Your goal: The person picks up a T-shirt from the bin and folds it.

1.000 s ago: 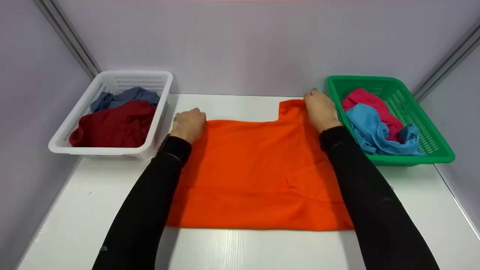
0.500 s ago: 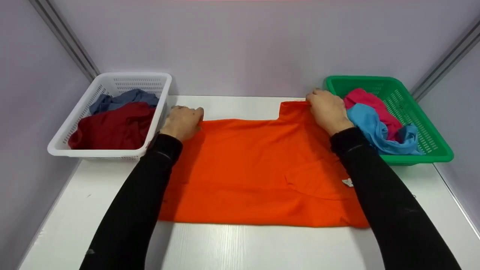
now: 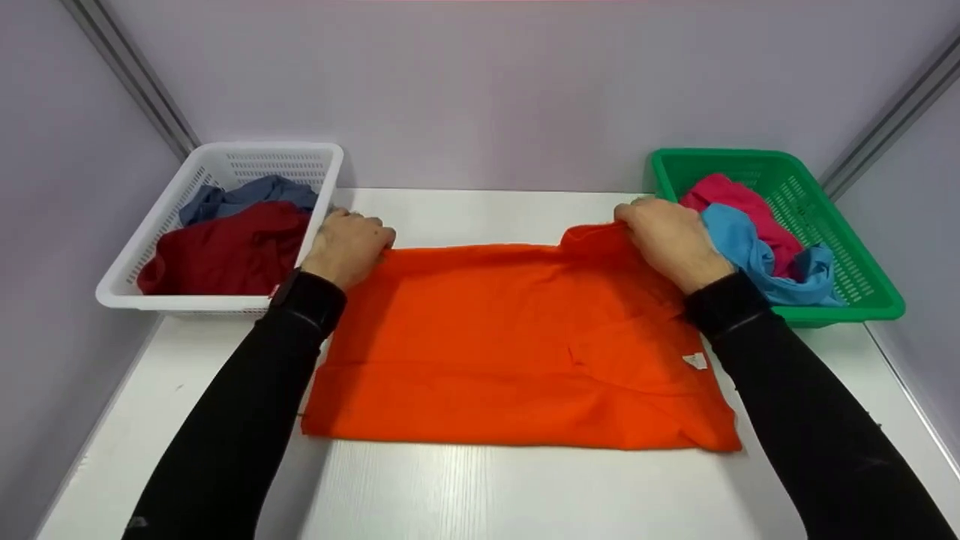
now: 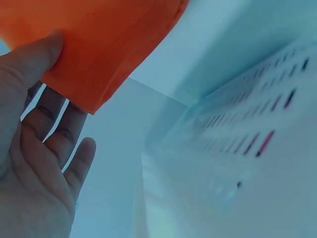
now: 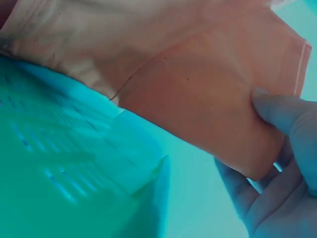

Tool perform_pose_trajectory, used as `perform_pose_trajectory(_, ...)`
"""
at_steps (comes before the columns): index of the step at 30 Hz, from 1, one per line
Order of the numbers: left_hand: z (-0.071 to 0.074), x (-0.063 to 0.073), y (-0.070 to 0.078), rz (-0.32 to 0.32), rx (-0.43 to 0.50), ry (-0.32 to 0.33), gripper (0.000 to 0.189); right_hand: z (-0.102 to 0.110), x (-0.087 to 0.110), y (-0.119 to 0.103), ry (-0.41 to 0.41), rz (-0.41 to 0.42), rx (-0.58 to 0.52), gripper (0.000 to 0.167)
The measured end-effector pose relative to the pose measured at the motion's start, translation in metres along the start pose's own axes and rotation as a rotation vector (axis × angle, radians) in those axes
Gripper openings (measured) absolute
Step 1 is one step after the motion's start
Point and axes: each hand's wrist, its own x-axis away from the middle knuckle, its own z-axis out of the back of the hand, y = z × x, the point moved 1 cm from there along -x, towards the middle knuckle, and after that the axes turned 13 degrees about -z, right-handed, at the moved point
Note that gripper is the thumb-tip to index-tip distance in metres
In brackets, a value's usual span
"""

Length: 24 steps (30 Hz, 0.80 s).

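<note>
An orange garment [image 3: 480, 337], folded into a rough rectangle, lies on the white table with a small white label [image 3: 695, 361] near its right edge. At its far left corner my left hand [image 3: 350, 246] pinches the fabric; the left wrist view shows the thumb on top of the orange cloth [image 4: 109, 49] and the fingers beneath. My right hand [image 3: 673, 241] grips the sleeve at the far right corner. Seen from the right wrist, that sleeve [image 5: 198, 94] is held between thumb and fingers, its hem beside the thumb. Both far corners look slightly raised.
A white basket [image 3: 112, 291] holding dark red [image 3: 229, 251] and grey-blue cloths [image 3: 251, 198] stands close to my left hand. Beside my right hand is a green basket [image 3: 877, 289] with pink [image 3: 742, 206] and light blue cloths [image 3: 757, 251]. Pale walls rise behind and at both sides.
My hands have spread apart, the left moving left and the right moving right and slightly nearer. The garment's sleeve end has folded toward me, and its white label has come into view.
</note>
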Motion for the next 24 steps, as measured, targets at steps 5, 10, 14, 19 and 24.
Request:
perform_pose_trajectory(5,0.000,0.002,0.005,0.019,-0.055,-0.088,0.014,0.005,0.015,-0.005,-0.020,0.002,0.024,0.021)
perform_pose_trajectory(10,0.006,0.007,0.007,0.026,-0.068,-0.092,0.014,0.011,0.026,-0.005,-0.054,0.018,0.037,0.024)
perform_pose_trajectory(14,0.013,0.011,0.010,0.034,-0.094,-0.053,0.016,0.017,0.036,-0.003,-0.056,0.017,0.027,0.028)
perform_pose_trajectory(19,0.014,0.018,0.020,0.002,-0.168,0.011,0.020,0.021,0.053,-0.005,-0.072,0.042,0.026,0.027)
perform_pose_trajectory(24,0.011,0.025,0.030,-0.007,-0.178,0.052,0.020,0.020,0.070,-0.012,-0.137,0.055,0.048,0.018)
